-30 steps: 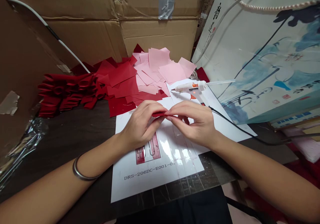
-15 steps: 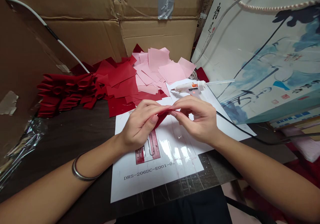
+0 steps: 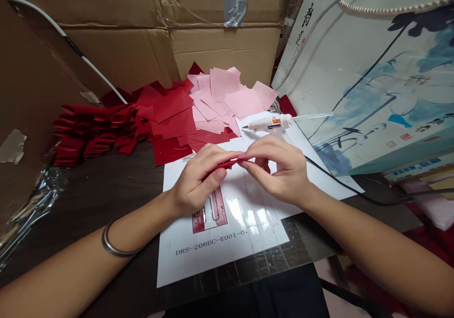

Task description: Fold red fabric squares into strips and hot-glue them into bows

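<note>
My left hand [image 3: 200,182] and my right hand [image 3: 282,170] pinch a narrow folded strip of red paper [image 3: 224,165] between their fingertips, above a taped white printed sheet [image 3: 220,249]. Just beyond my right hand, a white hot glue gun [image 3: 269,124] with an orange trigger and a small red light lies on its side on a second white sheet [image 3: 315,167]. Loose squares of pink paper [image 3: 227,98] and red paper [image 3: 170,115] lie heaped beyond my fingers, and neither hand touches them.
A row of folded red paper pieces [image 3: 92,131] lies at the left. The glue gun's black cord [image 3: 336,185] runs right across the dark table [image 3: 135,181]. Cardboard boxes [image 3: 220,48] stand behind, and a printed paper bag [image 3: 365,81] leans at the right.
The red strip has been folded tighter and now lies flatter and narrower between my fingertips. Both hands have drawn slightly closer to the glue gun.
</note>
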`<state>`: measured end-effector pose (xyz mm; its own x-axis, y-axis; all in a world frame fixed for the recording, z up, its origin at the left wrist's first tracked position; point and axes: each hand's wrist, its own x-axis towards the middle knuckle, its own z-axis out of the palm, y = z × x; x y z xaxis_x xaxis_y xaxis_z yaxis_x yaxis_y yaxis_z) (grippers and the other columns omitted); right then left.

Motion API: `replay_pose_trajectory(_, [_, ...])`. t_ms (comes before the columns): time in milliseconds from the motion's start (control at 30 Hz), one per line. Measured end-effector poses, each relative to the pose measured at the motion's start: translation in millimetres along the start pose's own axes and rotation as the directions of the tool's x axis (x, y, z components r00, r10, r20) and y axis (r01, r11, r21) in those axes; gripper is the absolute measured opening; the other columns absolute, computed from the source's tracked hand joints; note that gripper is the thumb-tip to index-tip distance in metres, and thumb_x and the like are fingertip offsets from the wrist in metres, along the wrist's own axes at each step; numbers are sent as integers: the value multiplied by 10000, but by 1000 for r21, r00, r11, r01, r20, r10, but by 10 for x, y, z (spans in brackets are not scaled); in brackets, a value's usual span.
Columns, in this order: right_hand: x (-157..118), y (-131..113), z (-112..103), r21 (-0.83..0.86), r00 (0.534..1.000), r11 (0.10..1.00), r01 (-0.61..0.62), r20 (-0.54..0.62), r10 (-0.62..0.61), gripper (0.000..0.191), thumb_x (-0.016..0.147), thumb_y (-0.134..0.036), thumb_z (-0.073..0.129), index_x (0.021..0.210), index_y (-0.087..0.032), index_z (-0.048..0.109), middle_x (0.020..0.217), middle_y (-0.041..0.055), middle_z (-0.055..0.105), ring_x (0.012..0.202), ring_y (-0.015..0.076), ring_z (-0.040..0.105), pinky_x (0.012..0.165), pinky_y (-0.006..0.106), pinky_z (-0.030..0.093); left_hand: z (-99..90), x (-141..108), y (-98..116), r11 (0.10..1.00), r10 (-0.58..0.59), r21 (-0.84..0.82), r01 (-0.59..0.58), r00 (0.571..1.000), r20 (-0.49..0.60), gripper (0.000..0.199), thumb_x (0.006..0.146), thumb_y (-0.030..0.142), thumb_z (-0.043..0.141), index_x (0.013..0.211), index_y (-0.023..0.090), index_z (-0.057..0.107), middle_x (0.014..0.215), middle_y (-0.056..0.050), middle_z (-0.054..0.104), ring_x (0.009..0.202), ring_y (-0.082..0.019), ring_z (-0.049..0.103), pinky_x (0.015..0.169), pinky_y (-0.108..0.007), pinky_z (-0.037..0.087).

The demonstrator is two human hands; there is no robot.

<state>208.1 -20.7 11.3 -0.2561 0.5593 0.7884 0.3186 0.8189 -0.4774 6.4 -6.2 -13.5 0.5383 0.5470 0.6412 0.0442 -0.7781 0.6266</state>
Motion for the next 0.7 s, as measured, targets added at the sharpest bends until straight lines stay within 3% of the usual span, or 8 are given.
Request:
replay_pose_trajectory(300, [-10,11,-14,-64,998,997,52,23,-51,111,817,-108,640,875,-191,685,773,23,647,516,82,499,456,236,443,-3,0,-5,1000,3,20,-3,1000,10,368,996,381,401,1276,229,586,1004,-85,613,925,-206,553,808,-368,459])
replay_pose_trajectory(533, [32,-41,-45,-104,998,993,64,7,-64,72,787,-148,679,807,-203,638,609,-25,573,493,98,458,482,261,418,-11,13,21,998,-1,60,1,1000,11,340,984,386,426,1197,205,620,974,-80,623,894,-200,565,795,-358,468])
replay_pose_trajectory(700, [25,-36,-51,-92,997,993,75,18,-74,67,792,-139,675,793,-196,640,613,-17,589,498,97,462,462,254,401,-16,15,26,998,3,64,-4,1000,18,348,982,404,424,1196,207,617,993,-80,626,905,-202,567,810,-360,467])
